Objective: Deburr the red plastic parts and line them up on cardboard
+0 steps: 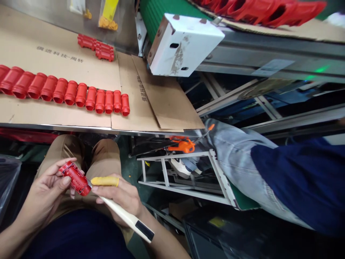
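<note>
My left hand (45, 190) grips a red moulded plastic cylinder (75, 178) by its end, holding it above my khaki-trousered lap (105, 158). My right hand (122, 196) is shut around a white-handled trimming knife (126, 215), and its small blade touches or nearly touches the red cylinder's lower end. A yellow finger cot (104, 181) covers my right index finger. Several similar red cylinders (81, 95) lie in a row on a cardboard sheet (61, 115) ahead of me.
Orange-handled scissors (183, 145) lie on a metal rack (172, 154) beyond my knees. A white metal box (183, 45) sits beside a green conveyor belt (153, 14). At right, a nearby person's jeans-clad leg (242, 162) and navy sleeve (296, 180) extend into view.
</note>
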`<state>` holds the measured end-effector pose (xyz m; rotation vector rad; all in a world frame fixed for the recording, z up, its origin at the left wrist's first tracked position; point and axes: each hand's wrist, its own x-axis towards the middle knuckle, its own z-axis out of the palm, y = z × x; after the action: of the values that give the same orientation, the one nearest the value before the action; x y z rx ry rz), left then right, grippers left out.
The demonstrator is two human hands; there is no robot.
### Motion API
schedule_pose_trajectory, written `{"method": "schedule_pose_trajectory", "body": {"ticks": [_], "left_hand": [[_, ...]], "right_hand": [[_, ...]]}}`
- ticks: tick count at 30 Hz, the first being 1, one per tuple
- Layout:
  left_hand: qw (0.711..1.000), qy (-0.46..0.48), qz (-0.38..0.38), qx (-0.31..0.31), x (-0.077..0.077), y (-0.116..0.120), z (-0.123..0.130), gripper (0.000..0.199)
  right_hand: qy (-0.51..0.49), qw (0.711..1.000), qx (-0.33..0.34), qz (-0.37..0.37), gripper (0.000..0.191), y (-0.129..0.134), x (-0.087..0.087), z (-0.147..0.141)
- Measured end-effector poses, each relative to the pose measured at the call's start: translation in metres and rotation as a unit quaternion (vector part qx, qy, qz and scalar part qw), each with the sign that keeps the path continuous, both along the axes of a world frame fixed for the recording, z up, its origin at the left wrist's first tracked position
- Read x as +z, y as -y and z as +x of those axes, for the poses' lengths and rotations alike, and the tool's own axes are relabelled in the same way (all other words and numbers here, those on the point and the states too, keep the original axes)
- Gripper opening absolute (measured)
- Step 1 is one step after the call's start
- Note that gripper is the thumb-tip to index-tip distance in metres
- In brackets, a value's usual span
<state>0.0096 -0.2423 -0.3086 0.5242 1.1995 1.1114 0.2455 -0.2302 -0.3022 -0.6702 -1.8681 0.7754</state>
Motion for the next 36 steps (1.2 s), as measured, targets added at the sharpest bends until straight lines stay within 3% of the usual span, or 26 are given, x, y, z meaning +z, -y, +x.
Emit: {"method": "schedule_pose_trajectory", "body": {"ticks": [9, 15, 18, 20, 22, 24, 26, 29, 31, 32, 33, 35, 36], "left_hand": [[0.999, 0.018, -0.017, -0.034, -0.009, 0.001, -0.008, 0.069], [0.999, 0.003, -0.043, -0.023, 0.006, 0.001, 0.005, 0.061], [0.998, 0.001, -0.056, -0.025, 0.014, 0.001, 0.013, 0.059], [0.998, 0.0, -0.055, -0.033, 0.015, 0.003, 0.014, 0.06], [0.998, -0.008, -0.049, -0.039, 0.013, 0.005, 0.012, 0.063], [0.998, -0.028, -0.04, -0.049, 0.011, 0.007, 0.009, 0.065], [0.996, -0.054, -0.027, -0.061, 0.01, 0.008, 0.006, 0.065], [0.995, -0.073, -0.011, -0.063, 0.011, 0.008, 0.005, 0.061], [0.996, -0.063, -0.017, -0.054, 0.011, 0.008, 0.006, 0.058], [0.997, -0.058, -0.022, -0.05, 0.011, 0.008, 0.007, 0.056], [0.997, -0.056, -0.024, -0.047, 0.011, 0.008, 0.008, 0.054], [0.997, -0.057, -0.017, -0.04, 0.01, 0.009, 0.011, 0.048], [0.998, -0.059, -0.012, -0.037, 0.01, 0.01, 0.012, 0.046]], "right_hand": [[0.021, 0.998, 0.056, 0.0, 0.046, -0.004, -0.001, 0.01], [0.186, 0.977, 0.098, 0.048, 0.02, -0.015, 0.013, 0.019], [0.217, 0.966, 0.124, 0.061, 0.023, -0.019, 0.019, 0.022], [0.162, 0.977, 0.135, 0.004, 0.021, -0.018, 0.02, 0.021], [0.058, 0.978, 0.135, -0.15, 0.017, -0.017, 0.016, 0.017], [-0.068, 0.926, 0.125, -0.349, 0.022, -0.015, 0.007, 0.01], [-0.195, 0.838, 0.121, -0.494, 0.035, -0.012, -0.004, 0.002], [-0.318, 0.727, 0.139, -0.592, 0.045, -0.006, -0.018, -0.006], [-0.342, 0.696, 0.191, -0.602, 0.047, 0.001, -0.018, -0.007], [-0.334, 0.715, 0.207, -0.578, 0.048, 0.005, -0.015, -0.007], [-0.309, 0.763, 0.2, -0.531, 0.047, 0.008, -0.011, -0.006], [-0.21, 0.901, 0.096, -0.367, 0.037, 0.012, -0.002, -0.006], [-0.152, 0.951, 0.022, -0.268, 0.028, 0.013, 0.002, -0.008]]}}
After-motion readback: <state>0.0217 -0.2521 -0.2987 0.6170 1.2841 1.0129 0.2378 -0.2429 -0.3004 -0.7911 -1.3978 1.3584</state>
